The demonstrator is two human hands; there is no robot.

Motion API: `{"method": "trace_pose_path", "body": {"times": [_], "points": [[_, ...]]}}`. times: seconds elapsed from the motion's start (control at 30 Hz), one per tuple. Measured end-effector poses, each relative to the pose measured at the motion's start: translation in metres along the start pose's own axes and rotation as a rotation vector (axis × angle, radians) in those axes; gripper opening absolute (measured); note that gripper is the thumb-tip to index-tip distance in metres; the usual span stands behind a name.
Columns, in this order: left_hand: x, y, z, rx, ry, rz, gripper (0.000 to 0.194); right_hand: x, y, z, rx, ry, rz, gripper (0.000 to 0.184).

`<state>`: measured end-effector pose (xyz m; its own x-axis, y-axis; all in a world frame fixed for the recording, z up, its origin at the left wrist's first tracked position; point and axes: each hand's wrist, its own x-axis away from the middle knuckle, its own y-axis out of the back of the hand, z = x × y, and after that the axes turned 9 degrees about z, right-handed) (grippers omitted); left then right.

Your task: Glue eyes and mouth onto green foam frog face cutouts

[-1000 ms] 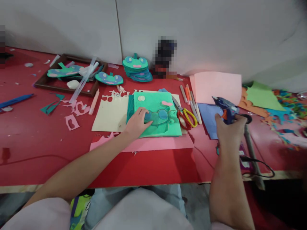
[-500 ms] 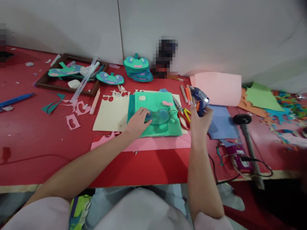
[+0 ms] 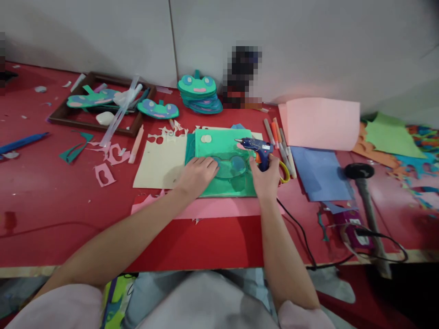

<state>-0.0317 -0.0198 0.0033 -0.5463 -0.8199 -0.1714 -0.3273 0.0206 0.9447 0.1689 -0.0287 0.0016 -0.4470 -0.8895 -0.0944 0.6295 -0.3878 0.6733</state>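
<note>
My right hand (image 3: 266, 179) is closed round the handle of a blue hot glue gun (image 3: 256, 146). Its nozzle points left, above the upper right part of the green foam sheets (image 3: 224, 139). On those sheets lies a green frog-face cutout (image 3: 224, 169) with two blue eye circles. My left hand (image 3: 199, 174) presses its closed fingers on the cutout's left end, covering part of the left eye; the thumb is hidden. Two small cream discs (image 3: 206, 139) rest near the top of the sheet. A pink mouth piece is mostly hidden behind the glue gun.
Scissors (image 3: 284, 172) and several markers (image 3: 284, 146) lie right of my right hand. Finished frog faces (image 3: 197, 87) are stacked at the back. A brown frame (image 3: 92, 124) holds glue sticks. A black cable (image 3: 298, 224) runs to the right, near a hammer-like tool (image 3: 368, 201).
My right hand has brought the glue gun left and turned it, so the nozzle is over the green sheet. My left hand's thumb has tucked in; it stays at the cutout.
</note>
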Motion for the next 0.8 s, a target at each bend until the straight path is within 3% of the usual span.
{"method": "trace_pose_path", "body": {"times": [0.13,0.27,0.43,0.8], "points": [[-0.001,0.000,0.001,0.262,0.044,-0.161,0.020,0.000,-0.001,-0.002,-0.001,0.036,0.031,0.058],[-0.007,-0.001,0.012,0.549,0.221,-0.243,0.013,0.001,0.000,-0.002,-0.005,0.033,0.039,0.057],[-0.014,-0.008,0.025,0.464,0.381,-0.200,0.007,0.002,0.002,-0.003,0.030,0.076,0.038,0.055],[-0.013,-0.013,0.026,0.392,0.410,-0.168,0.009,0.007,0.003,0.003,0.204,0.219,0.097,0.038]]}}
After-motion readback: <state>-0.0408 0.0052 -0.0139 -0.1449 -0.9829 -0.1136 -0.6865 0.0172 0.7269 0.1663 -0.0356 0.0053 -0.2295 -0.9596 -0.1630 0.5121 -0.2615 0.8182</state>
